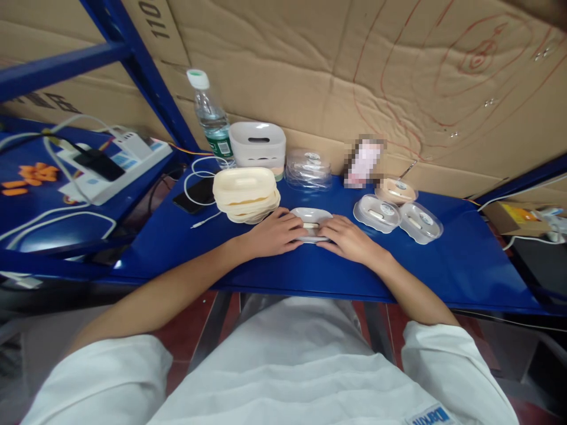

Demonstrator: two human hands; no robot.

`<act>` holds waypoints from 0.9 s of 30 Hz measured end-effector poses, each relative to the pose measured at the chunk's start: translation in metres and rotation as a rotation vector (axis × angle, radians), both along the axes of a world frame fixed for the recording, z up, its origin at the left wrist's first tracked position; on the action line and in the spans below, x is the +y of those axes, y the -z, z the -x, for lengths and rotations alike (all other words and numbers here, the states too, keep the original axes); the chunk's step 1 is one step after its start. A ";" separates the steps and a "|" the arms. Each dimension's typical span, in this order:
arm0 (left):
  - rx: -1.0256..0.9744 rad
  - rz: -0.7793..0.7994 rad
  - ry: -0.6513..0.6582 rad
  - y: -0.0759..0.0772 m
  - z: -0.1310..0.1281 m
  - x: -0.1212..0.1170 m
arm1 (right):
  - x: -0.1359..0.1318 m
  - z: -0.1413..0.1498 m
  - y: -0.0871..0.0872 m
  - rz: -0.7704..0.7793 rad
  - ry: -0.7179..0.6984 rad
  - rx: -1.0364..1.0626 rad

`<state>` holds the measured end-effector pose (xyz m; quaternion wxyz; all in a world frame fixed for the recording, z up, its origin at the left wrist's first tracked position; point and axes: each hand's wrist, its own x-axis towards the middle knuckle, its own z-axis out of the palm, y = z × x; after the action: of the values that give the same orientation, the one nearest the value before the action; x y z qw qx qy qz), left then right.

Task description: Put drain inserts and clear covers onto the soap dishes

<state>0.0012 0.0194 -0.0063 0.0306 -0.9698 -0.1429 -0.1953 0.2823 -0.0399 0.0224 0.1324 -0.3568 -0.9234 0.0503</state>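
A clear plastic clamshell case (312,216) with a small beige part inside lies on the blue shelf (443,265) in front of me. My left hand (275,234) presses on its left side, fingers curled over the edge. From the right, my right hand (349,238) covers the other side, fingers bent onto the lid. Both hands hold the case flat against the shelf.
A stack of cream trays (245,193) sits just left of the case. Three closed clear cases (396,211) lie to the right. Behind are empty clear lids (309,169), a white bin (258,143), a water bottle (212,118), a phone with cable (195,195) and a power strip (119,162).
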 end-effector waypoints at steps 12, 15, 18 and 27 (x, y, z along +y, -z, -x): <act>-0.106 0.048 -0.043 -0.007 -0.001 -0.005 | 0.142 -0.002 -0.018 -0.077 0.410 0.244; -0.122 0.027 -0.031 -0.007 0.000 -0.004 | 0.165 0.005 -0.016 -0.035 0.431 0.245; -0.140 0.011 -0.011 -0.006 0.000 -0.004 | 0.172 0.009 -0.014 -0.017 0.409 0.286; -0.155 0.096 -0.066 -0.006 0.001 -0.006 | 0.116 -0.004 -0.031 -0.234 0.474 0.374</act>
<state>-0.0002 0.0136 -0.0004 -0.0207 -0.9469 -0.1858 -0.2617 0.2861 0.0765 0.0532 0.3481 -0.5288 -0.7738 -0.0238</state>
